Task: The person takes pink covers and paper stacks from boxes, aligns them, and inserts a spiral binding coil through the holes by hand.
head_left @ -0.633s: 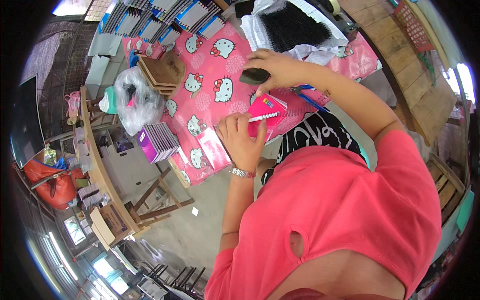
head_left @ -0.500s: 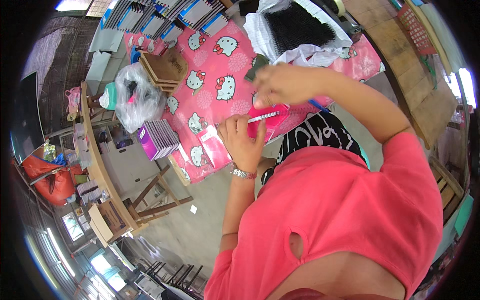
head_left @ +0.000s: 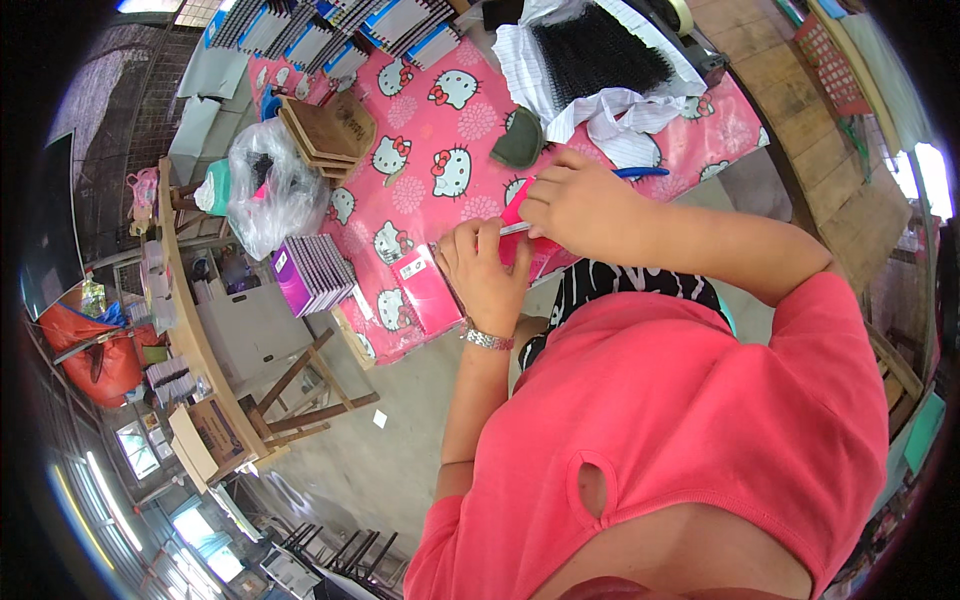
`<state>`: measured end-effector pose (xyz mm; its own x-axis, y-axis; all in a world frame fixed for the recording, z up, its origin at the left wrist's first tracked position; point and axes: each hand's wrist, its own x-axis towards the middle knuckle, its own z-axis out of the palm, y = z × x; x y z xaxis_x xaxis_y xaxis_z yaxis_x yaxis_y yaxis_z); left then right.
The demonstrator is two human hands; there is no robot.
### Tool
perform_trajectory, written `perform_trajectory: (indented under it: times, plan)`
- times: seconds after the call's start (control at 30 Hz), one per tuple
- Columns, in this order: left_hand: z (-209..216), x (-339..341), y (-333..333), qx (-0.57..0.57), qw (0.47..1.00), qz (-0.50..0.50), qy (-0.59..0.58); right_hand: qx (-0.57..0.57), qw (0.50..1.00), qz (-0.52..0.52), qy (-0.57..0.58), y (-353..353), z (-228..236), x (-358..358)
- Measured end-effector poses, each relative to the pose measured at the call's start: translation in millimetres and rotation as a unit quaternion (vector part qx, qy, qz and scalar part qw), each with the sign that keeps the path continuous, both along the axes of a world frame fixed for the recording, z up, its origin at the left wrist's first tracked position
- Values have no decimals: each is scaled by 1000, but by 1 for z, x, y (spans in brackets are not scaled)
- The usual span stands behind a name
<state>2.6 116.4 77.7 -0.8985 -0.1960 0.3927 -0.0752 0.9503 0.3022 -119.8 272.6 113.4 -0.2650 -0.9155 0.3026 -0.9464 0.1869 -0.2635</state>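
Observation:
A bright pink notebook (head_left: 514, 212) lies at the near edge of the table between my hands, a pale strip along its edge. My left hand (head_left: 485, 270), with a metal bracelet at the wrist, is closed around its left side, thumb against the strip. From the right, my right hand (head_left: 578, 205) has its fingers curled onto the same edge; its fingertips are partly hidden. Another pink notebook (head_left: 428, 295) lies flat beside my left hand. Beyond my right hand are a blue-handled tool (head_left: 640, 172) and a dark green dish (head_left: 519, 140).
Black coils (head_left: 600, 55) are heaped on white cloth (head_left: 625, 125) at the back. Stacked spiral notebooks (head_left: 400, 25) stand far left. Nearer are wooden boards (head_left: 330, 135), a clear plastic bag (head_left: 272, 190) and purple notebooks (head_left: 312, 275). The pink patterned tablecloth (head_left: 410, 200) covers the table.
My right hand has come down and nearer, from above the notebook onto its edge. More of the green dish and the blue-handled tool now shows. My left hand keeps its hold.

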Motion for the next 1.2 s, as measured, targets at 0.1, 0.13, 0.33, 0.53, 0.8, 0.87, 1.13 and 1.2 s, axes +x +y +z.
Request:
perform_trajectory:
  times: [0.1,0.13,0.33,0.53,0.8,0.87,1.13,1.2]
  plan:
    - [1,0,1,6,1000,0,-1,-47,997,11,58,0,-1,1]
    - [0,0,1,6,1000,-1,-1,-62,996,10,69,0,-1,2]
    - [4,0,3,6,1000,-4,6,-48,995,4,-89,-4,-2,-6]
    - [3,2,4,25,1000,-12,15,15,953,8,-302,-34,-38,-91]
    - [5,4,1,60,998,-1,22,161,974,-146,-62,-49,-59,-93]
    - [5,8,0,68,998,7,11,49,861,35,-505,-31,-30,-98]
    - [4,1,4,61,998,-22,4,38,758,224,-612,4,-15,-79]
    - [8,-3,5,80,997,-21,-3,-30,606,266,-749,4,-13,-78]
